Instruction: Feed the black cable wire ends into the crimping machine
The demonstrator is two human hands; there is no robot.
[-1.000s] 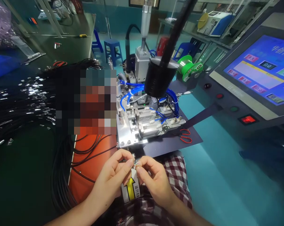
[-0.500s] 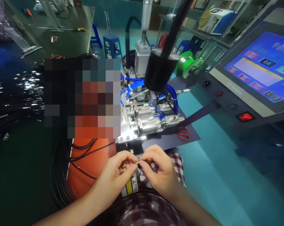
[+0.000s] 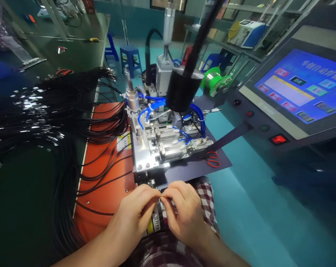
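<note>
My left hand (image 3: pixel 133 213) is closed in a pinch just in front of the machine's near edge. Opposite it, the fingertips of my right hand (image 3: pixel 184 209) pinch too, meeting the left fingertips. Between them are thin wires (image 3: pixel 160 191), mostly covered by the fingers. A black cable (image 3: pixel 97 212) runs over the orange surface (image 3: pixel 109 202) and disappears behind my left wrist. Below the hands, a yellow and white label (image 3: pixel 156 221) shows partly. Right ahead stands a metal machine (image 3: pixel 148 148) with small cylinders and blue air hoses.
Bundles of black cables (image 3: pixel 64 96) cover the dark table at left. Red-handled scissors (image 3: pixel 213 159) lie on the machine's base plate. A black nozzle (image 3: pixel 183 89) hangs over the machine. A green wire spool (image 3: pixel 216 81) and a touchscreen panel (image 3: pixel 293 85) stand at right.
The fingers of both hands have closed in together, and the wires that showed between them are now mostly hidden. The view has shifted slightly, and the machine's left side is now visible.
</note>
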